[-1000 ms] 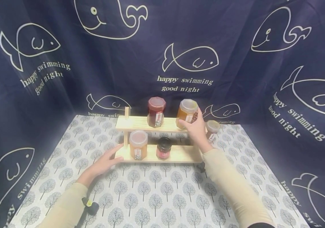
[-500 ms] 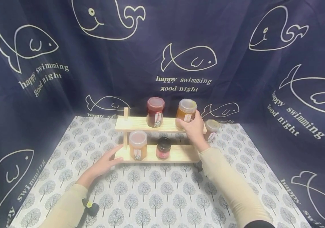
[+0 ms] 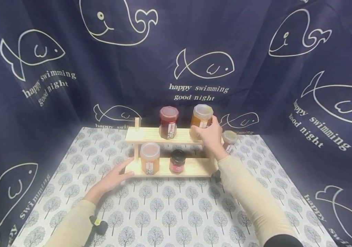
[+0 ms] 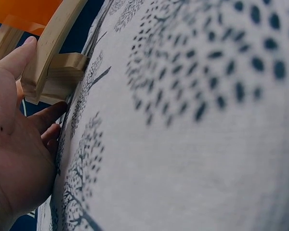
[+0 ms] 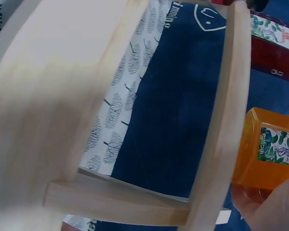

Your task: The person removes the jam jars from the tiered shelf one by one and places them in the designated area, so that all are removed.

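My right hand (image 3: 210, 134) grips an amber jar (image 3: 200, 118) with a pale lid at the right end of the wooden rack's upper board. In the right wrist view that jar (image 5: 265, 149) shows its leafy label; whether its base touches the board is hard to tell. The left hand (image 3: 114, 176) holds the left end of the wooden rack (image 3: 197, 168) at the lower board. Its thumb (image 4: 21, 55) lies against the board in the left wrist view, with fingers round the far side. A dark red jar (image 3: 168, 125) stands on the upper board.
On the lower board stand a light orange jar (image 3: 150, 159) and a small black-lidded jar (image 3: 177, 162). Another jar (image 3: 230, 140) is on the tree-print tablecloth (image 3: 169, 212), right of the rack. A dark blue curtain (image 3: 151, 72) hangs behind.
The right hand has raised the amber jar slightly. My left hand keeps its place at the rack's end, and the other jars stay where they were.
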Demonstrator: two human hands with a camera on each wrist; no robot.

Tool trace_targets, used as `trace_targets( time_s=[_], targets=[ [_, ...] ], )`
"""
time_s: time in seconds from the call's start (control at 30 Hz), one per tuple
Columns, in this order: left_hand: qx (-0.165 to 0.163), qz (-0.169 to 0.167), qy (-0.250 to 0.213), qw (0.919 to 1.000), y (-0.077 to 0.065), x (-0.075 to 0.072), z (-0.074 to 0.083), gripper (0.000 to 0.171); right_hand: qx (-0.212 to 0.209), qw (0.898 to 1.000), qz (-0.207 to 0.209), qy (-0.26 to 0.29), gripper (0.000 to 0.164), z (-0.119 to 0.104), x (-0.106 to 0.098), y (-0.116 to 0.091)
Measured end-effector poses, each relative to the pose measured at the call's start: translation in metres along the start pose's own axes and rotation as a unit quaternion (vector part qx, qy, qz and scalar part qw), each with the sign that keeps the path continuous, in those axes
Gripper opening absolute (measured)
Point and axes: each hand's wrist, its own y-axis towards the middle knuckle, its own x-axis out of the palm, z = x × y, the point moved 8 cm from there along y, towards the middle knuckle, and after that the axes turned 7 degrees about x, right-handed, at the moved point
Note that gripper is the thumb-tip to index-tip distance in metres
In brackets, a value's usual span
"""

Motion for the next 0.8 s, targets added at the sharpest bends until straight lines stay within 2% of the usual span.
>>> trace_targets(
  time_s=[0.33, 0.57, 0.8],
  targets=[
    [-0.009, 0.003, 0.005, 0.9999, 0.0, 0.001, -0.005, 0.071, 0.006, 1.0, -0.012, 0.003, 0.08, -0.006, -0.013, -0.008],
    [-0.02, 0.002, 0.003, 0.9998, -0.003, 0.0, 0.0, 0.071, -0.014, 1.0, -0.008, 0.009, 0.075, -0.001, -0.041, -0.021],
    [-0.019, -0.003, 0.004, 0.9998, -0.001, 0.0, 0.001, 0.071, 0.0, 1.0, -0.012, 0.018, 0.079, 0.02, -0.079, -0.036]
  ],
)
